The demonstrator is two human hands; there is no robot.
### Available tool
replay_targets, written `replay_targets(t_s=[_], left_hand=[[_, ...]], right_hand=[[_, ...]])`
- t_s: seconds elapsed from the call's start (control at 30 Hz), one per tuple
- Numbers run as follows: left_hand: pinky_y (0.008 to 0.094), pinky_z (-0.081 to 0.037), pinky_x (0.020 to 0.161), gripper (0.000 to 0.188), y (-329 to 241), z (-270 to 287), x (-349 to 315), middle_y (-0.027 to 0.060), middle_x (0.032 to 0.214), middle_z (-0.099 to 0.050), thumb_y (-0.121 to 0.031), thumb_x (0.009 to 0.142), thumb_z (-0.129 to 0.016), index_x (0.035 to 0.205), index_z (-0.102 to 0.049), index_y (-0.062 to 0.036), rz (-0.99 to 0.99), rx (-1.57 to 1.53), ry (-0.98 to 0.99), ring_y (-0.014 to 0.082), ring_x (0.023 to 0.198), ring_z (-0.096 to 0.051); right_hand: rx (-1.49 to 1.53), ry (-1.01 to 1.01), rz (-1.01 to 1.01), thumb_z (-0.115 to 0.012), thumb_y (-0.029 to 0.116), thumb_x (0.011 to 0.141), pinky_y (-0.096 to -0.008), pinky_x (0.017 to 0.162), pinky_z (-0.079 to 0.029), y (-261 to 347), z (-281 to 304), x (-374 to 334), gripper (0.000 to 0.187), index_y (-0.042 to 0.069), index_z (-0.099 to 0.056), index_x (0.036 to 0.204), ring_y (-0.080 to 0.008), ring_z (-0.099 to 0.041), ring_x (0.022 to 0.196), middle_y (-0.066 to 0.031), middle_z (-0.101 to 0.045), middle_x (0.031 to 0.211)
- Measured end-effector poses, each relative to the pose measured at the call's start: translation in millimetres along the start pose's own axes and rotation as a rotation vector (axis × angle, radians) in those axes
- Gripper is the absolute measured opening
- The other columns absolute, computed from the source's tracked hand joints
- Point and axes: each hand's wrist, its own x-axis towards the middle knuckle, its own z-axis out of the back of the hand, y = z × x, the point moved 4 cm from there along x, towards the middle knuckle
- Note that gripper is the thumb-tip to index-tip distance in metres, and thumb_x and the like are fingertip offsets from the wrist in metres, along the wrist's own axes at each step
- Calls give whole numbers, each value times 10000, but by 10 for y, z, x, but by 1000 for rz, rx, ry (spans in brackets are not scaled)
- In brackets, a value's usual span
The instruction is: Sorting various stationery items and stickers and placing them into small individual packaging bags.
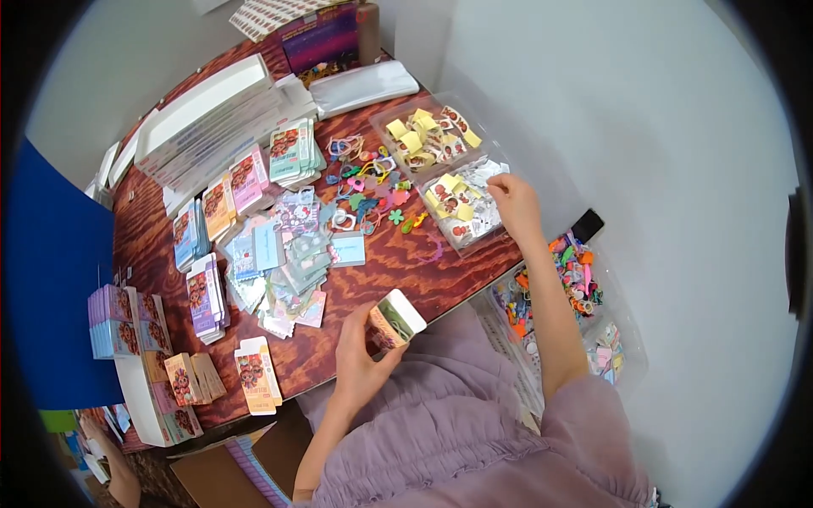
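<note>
the left hand [360, 356], low in the middle of the frame, is curled around a small open-topped printed cardboard box [395, 321], fingers and thumb gripping its sides; the box is tilted with its white flap up, just over the near edge of the reddish-brown wood-grain table [406, 262]. the right hand [513, 203], right of centre, reaches into the nearer clear plastic tray of small yellow-and-white sticker packets [464, 207]; its fingers are bent down onto the packets, but whether they pinch one cannot be told. a second clear tray of the same packets [428, 135] lies just beyond it, toward the top of the frame. left of the trays, a scatter of small colourful plastic charms and hair ties [368, 190] covers the centre of the table. further left lie a loose heap of shiny pastel sachets [284, 262] and stacks of flat printed boxes [207, 292]. at the right edge, beside the right forearm and below table level, a clear bin of mixed bright trinkets [576, 284] stands. the person wears a lilac gathered garment [474, 423].
</note>
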Motion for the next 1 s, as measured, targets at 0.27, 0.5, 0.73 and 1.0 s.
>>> replay_targets(t_s=[0.27,0.5,0.73,1.0], left_hand=[[375,-494,919,694,-156,-313,420,153,1189,-578,-83,710,-838,1314,-502,-22,-51,121,114,308,1079,-602],[434,-487,921,678,-250,-468,771,197,1209,-568,-166,755,-807,1322,-469,-10,-140,204,167,379,1116,-573],[427,-491,925,681,-193,-443,791,193,1195,-574,-169,752,-815,1320,-475,-8,-125,199,145,367,1101,-581],[423,-486,923,681,-142,-369,719,189,1181,-577,-158,741,-824,1309,-481,-5,-67,181,129,365,1093,-583]], right_hand=[[-355,125,163,-720,208,818,-443,817,-500,-168,-193,259,197,64,-723,953,-332,-620,1000,-131,-651,995],[50,231,-44,-723,156,820,-371,603,-476,-539,-114,275,149,33,-693,899,-261,-633,653,-96,-633,729],[548,260,-278,-680,28,853,-229,481,-379,-235,67,134,111,13,-623,947,-77,-577,552,7,-605,696],[841,277,-388,-693,58,878,-184,479,-367,-313,88,111,87,46,-623,929,-62,-582,587,15,-619,732]])
